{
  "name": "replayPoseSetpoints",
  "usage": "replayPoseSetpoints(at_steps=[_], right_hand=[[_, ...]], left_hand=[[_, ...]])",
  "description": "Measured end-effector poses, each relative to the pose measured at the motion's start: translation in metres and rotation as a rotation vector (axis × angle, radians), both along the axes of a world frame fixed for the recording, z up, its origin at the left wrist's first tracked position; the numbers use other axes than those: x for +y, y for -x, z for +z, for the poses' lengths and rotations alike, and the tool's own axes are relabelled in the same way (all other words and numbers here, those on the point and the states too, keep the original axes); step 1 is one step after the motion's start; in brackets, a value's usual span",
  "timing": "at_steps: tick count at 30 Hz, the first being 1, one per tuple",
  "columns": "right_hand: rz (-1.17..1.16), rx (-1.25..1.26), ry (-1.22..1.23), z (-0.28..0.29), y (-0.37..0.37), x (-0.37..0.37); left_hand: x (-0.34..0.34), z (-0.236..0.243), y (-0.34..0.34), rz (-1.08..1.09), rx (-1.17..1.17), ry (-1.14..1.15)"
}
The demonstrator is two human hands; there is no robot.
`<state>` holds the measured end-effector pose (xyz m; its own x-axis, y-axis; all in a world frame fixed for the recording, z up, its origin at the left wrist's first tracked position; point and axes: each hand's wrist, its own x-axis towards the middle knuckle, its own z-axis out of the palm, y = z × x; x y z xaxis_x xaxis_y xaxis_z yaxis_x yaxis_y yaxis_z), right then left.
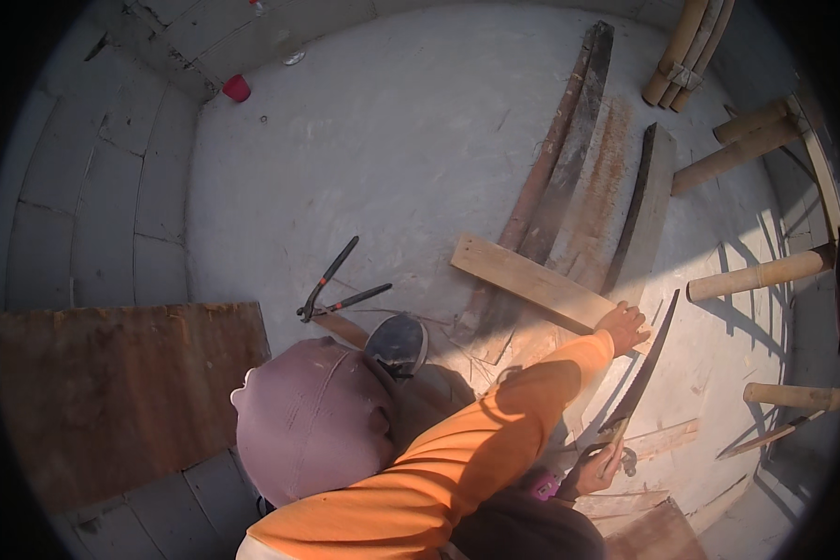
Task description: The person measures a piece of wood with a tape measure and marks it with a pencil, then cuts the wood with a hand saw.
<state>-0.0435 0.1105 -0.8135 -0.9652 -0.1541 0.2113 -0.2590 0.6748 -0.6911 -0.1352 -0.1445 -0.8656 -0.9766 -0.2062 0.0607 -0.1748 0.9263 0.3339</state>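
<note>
My left hand [623, 327] rests with bent fingers on the end of a pale wooden board [523, 280] lying across darker planks [569, 140]. Below it, my right hand [597, 467] grips the handle of a handsaw [644, 364], its long toothed blade pointing up and away. A metal hammer head [629, 459] shows just beside that hand. A magenta object [543, 484], perhaps a tape measure, is partly hidden by my orange sleeve. Black-and-orange long-handled pincers [313, 303] lie open beside my shoe [397, 341].
Bamboo poles [756, 275] project from a frame along the right side, and more stand bundled [681, 56] at the back. A brown plywood sheet [131, 392] is at left by the grey block wall [103, 187]. A red cup [236, 88] sits in the far corner.
</note>
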Motion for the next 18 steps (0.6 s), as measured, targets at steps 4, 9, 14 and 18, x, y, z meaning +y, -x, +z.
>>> replayPoseSetpoints(at_steps=[4,9,14,18], right_hand=[[-0.060,-0.036,0.025,0.009,-0.009,-0.012],[-0.036,0.028,-0.032,0.000,-0.006,-0.008],[-0.078,-0.017,0.047,-0.007,-0.009,-0.010],[-0.079,0.037,0.029,-0.018,-0.007,-0.002]], left_hand=[[-0.002,-0.002,0.002,0.007,-0.012,-0.006],[0.003,0.012,0.005,-0.012,-0.087,-0.011],[0.004,0.023,0.007,-0.056,-0.182,0.070],[0.004,0.020,0.008,-0.074,-0.166,0.073]])
